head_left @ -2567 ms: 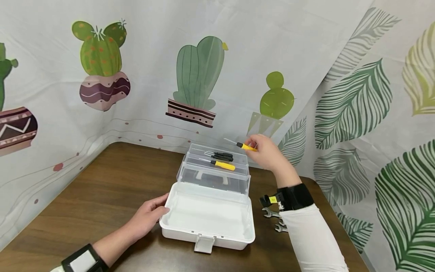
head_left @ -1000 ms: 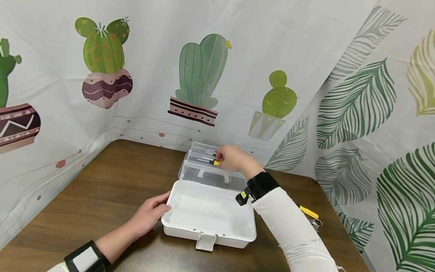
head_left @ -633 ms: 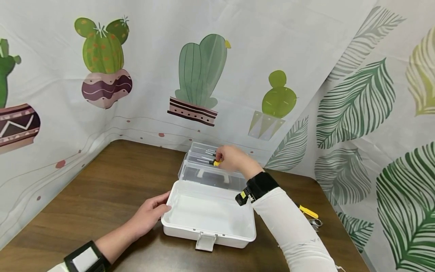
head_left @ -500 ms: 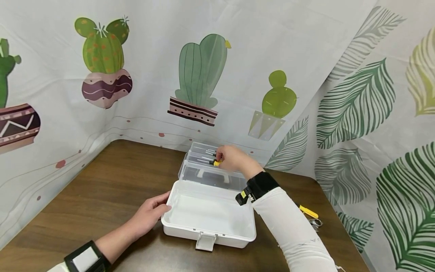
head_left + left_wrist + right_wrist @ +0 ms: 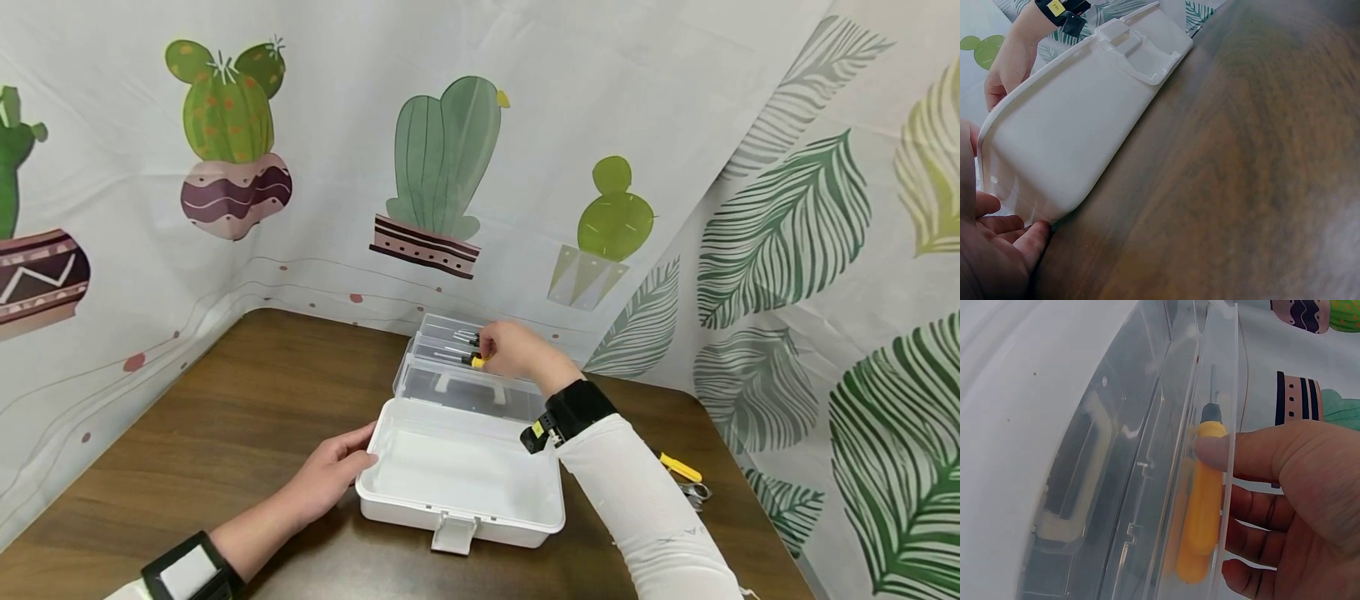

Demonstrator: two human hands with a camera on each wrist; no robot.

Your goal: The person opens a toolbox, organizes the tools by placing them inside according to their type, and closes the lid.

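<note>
At its left rim my left hand (image 5: 330,475) holds the white toolbox (image 5: 457,512), thumb over the edge and fingers along the outer wall. My right hand (image 5: 517,350) is over the clear tray (image 5: 435,342) at the raised lid. Its thumb presses on the handle of a yellow screwdriver (image 5: 1207,500) in the tray, while the other fingers curl outside the clear wall. Below that handle a second yellow handle (image 5: 1191,569) shows. Dark-handled screwdrivers (image 5: 467,336) with thin shafts lie farther back in the lid, their ends partly hidden by my right hand.
On the brown table (image 5: 255,400), right of the box and partly behind the right sleeve, lie another yellow screwdriver (image 5: 681,467) and wrenches (image 5: 696,493). The box's latch (image 5: 453,534) hangs open at the front. A printed cloth (image 5: 315,150) stands close behind.
Earlier the right hand held a yellow screwdriver up right of the lid; it moved left and down to the tray. Since then it has barely moved. The left hand stays at the box.
</note>
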